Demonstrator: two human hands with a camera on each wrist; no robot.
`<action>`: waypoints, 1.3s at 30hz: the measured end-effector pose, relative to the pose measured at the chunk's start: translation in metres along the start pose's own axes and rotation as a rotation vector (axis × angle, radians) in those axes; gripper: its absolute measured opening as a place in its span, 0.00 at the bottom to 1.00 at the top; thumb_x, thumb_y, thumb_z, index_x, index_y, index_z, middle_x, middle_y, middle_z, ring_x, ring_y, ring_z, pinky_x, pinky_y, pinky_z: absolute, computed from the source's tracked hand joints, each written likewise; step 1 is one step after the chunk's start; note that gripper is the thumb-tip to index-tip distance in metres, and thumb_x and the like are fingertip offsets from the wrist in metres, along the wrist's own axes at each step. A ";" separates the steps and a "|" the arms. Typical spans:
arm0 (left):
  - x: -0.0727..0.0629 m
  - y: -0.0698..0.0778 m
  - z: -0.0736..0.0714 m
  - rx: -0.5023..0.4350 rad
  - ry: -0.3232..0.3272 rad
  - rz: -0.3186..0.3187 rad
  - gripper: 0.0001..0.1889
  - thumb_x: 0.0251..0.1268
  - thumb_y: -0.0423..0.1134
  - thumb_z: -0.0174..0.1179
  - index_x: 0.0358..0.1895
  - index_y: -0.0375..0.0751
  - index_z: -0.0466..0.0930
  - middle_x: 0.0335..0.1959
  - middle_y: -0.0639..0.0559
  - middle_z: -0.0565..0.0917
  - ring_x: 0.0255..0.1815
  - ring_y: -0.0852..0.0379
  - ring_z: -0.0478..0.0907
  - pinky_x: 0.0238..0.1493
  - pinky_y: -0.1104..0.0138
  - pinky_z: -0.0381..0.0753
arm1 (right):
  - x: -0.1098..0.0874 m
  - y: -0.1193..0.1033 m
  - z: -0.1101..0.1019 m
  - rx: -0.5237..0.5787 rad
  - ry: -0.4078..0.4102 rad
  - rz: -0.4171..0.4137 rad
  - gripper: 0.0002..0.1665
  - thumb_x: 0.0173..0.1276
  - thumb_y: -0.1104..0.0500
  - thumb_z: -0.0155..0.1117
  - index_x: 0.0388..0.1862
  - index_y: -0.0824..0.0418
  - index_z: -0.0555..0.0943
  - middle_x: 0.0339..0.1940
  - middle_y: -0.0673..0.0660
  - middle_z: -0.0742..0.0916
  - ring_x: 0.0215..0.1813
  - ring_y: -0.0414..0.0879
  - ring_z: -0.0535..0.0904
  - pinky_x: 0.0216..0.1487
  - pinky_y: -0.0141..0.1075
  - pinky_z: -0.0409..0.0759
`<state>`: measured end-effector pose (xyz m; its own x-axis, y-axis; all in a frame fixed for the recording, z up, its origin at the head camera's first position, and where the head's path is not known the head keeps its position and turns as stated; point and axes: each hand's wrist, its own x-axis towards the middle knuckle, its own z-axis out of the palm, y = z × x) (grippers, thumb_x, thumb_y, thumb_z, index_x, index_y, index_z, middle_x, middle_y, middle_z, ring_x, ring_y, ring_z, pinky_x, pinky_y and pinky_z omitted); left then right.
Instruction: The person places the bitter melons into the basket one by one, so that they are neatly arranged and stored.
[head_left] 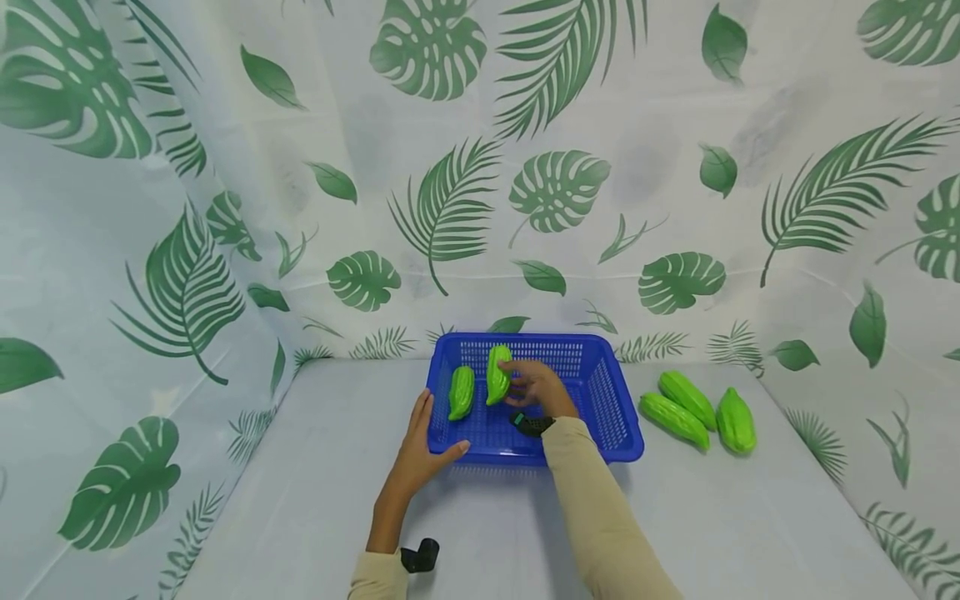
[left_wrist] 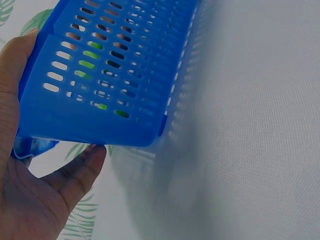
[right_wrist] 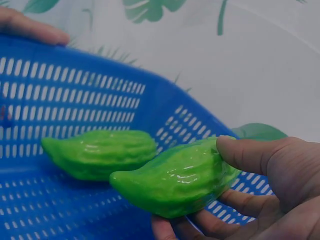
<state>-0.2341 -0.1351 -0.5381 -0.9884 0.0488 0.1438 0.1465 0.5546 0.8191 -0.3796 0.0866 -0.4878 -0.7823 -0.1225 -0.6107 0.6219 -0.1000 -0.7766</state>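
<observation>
A blue slotted plastic basket (head_left: 592, 450) stands on the table. My left hand (head_left: 415, 450) holds its front left corner, thumb at the front rim and fingers along the left side. In the right wrist view, my right hand (right_wrist: 280, 190) grips a glossy green bitter melon (right_wrist: 180, 175) between thumb and fingers inside the basket. A second bitter melon (head_left: 462, 393) lies along the basket's left wall, just beside the held one. The left wrist view shows the basket wall (left_wrist: 100, 125) between the left thumb and fingers, with green showing through its slots.
To the right of the basket, a bitter melon (head_left: 675, 421), another bitter melon (head_left: 688, 400) and a third bitter melon (head_left: 737, 422) lie on the white table (head_left: 300, 500). Leaf-printed sheeting (head_left: 465, 208) rises behind and at both sides.
</observation>
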 end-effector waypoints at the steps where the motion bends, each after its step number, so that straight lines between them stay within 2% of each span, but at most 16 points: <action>1: 0.000 0.000 0.000 0.002 0.000 -0.002 0.56 0.54 0.62 0.67 0.80 0.46 0.42 0.82 0.52 0.41 0.81 0.40 0.43 0.71 0.37 0.54 | 0.001 0.001 0.001 -0.008 0.008 0.002 0.37 0.67 0.56 0.66 0.71 0.63 0.64 0.72 0.66 0.69 0.70 0.59 0.68 0.67 0.52 0.72; 6: 0.000 0.001 0.001 -0.014 0.001 0.001 0.56 0.55 0.59 0.68 0.80 0.45 0.42 0.82 0.50 0.42 0.81 0.40 0.43 0.72 0.38 0.54 | 0.006 0.005 0.006 -0.037 0.033 0.004 0.34 0.66 0.57 0.67 0.69 0.63 0.68 0.68 0.66 0.73 0.66 0.59 0.71 0.66 0.52 0.74; 10: -0.001 0.001 0.001 -0.022 0.005 0.008 0.55 0.55 0.56 0.69 0.79 0.44 0.43 0.82 0.47 0.43 0.80 0.38 0.44 0.71 0.36 0.55 | 0.009 0.009 0.009 -0.055 0.040 0.035 0.34 0.65 0.58 0.68 0.68 0.65 0.68 0.66 0.68 0.74 0.65 0.60 0.73 0.64 0.53 0.75; 18: 0.001 0.001 0.002 -0.014 -0.009 0.017 0.56 0.54 0.61 0.67 0.80 0.47 0.42 0.82 0.53 0.41 0.81 0.42 0.43 0.73 0.39 0.54 | 0.013 0.018 0.017 -0.112 0.053 0.032 0.34 0.66 0.59 0.68 0.67 0.67 0.68 0.63 0.70 0.77 0.62 0.60 0.76 0.62 0.53 0.77; 25: 0.000 0.002 0.008 -0.018 -0.004 0.013 0.55 0.55 0.58 0.69 0.80 0.45 0.44 0.82 0.51 0.42 0.81 0.41 0.43 0.72 0.38 0.54 | 0.010 0.026 0.017 -0.183 0.090 -0.008 0.31 0.67 0.55 0.67 0.65 0.65 0.72 0.57 0.67 0.81 0.47 0.52 0.81 0.54 0.49 0.82; 30: 0.001 0.002 0.005 -0.022 -0.001 0.010 0.55 0.55 0.58 0.69 0.80 0.47 0.43 0.82 0.52 0.42 0.81 0.42 0.43 0.73 0.38 0.54 | 0.013 0.026 0.018 -0.197 0.090 -0.022 0.31 0.66 0.54 0.68 0.65 0.64 0.73 0.57 0.66 0.81 0.49 0.53 0.81 0.52 0.47 0.83; 35: 0.002 0.001 0.003 -0.001 -0.004 0.012 0.56 0.54 0.63 0.67 0.80 0.47 0.43 0.82 0.52 0.41 0.81 0.43 0.42 0.73 0.39 0.54 | 0.018 0.026 0.019 -0.190 0.121 -0.023 0.31 0.64 0.54 0.70 0.63 0.64 0.74 0.55 0.66 0.82 0.47 0.53 0.81 0.46 0.46 0.84; 39: 0.002 -0.001 0.002 0.004 0.000 0.006 0.56 0.54 0.62 0.68 0.80 0.46 0.43 0.82 0.54 0.41 0.81 0.44 0.42 0.74 0.40 0.53 | 0.021 0.028 0.022 -0.192 0.115 -0.028 0.32 0.64 0.55 0.70 0.64 0.65 0.73 0.57 0.67 0.80 0.50 0.55 0.80 0.46 0.48 0.84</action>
<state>-0.2367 -0.1340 -0.5399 -0.9875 0.0517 0.1489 0.1522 0.5572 0.8163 -0.3780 0.0592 -0.5194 -0.8047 -0.0074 -0.5936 0.5907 0.0893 -0.8019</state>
